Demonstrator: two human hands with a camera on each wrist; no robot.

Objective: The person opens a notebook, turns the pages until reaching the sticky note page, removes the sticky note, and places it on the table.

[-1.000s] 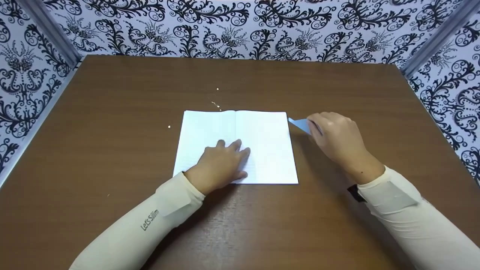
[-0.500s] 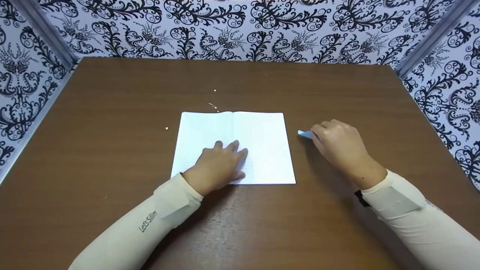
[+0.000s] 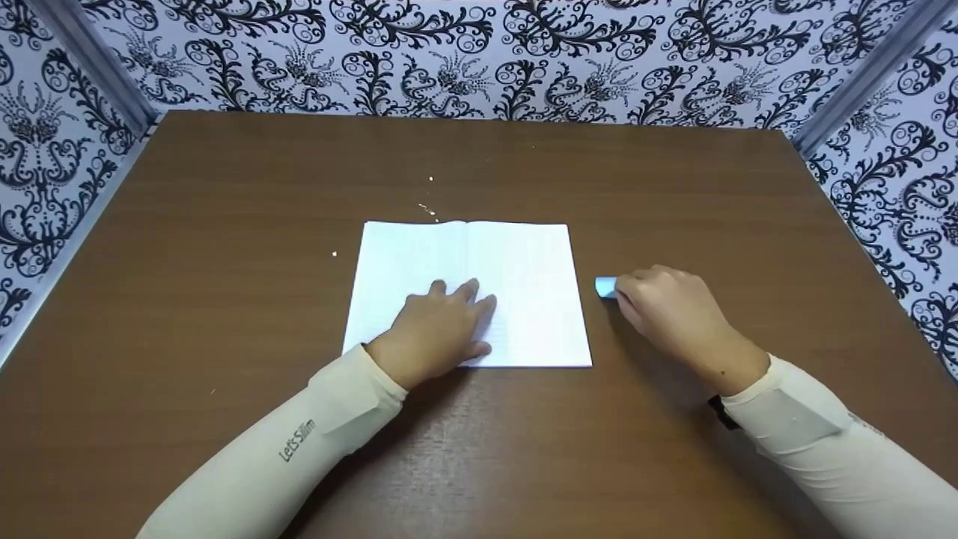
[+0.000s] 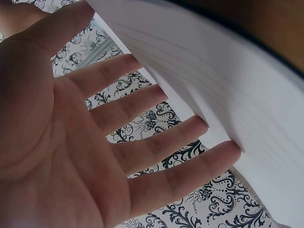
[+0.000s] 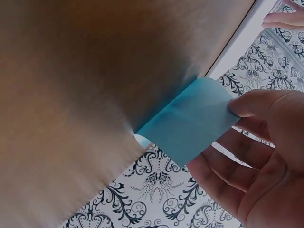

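Note:
An open notebook [image 3: 535,292] with white lined pages lies in the middle of the table. My left hand [image 3: 435,331] rests on it near the fold, fingers spread; in the left wrist view the fingertips [image 4: 228,152] touch the page. To the right of the notebook, my right hand [image 3: 670,318] pinches a small blue sticky note [image 3: 606,287] between thumb and fingers. The right wrist view shows this note [image 5: 185,123] curved, its far edge right at the tabletop, with the thumb on its near side.
The brown wooden table [image 3: 187,299] has a few tiny white scraps [image 3: 427,210] beyond the notebook and to its left. Patterned black-and-white panels [image 3: 449,60] with grey corner strips enclose the back and sides.
My right hand has moved with the blue sticky note away from the notebook's far right corner and toward me, tilting the note differently. My left hand stays on the notebook.

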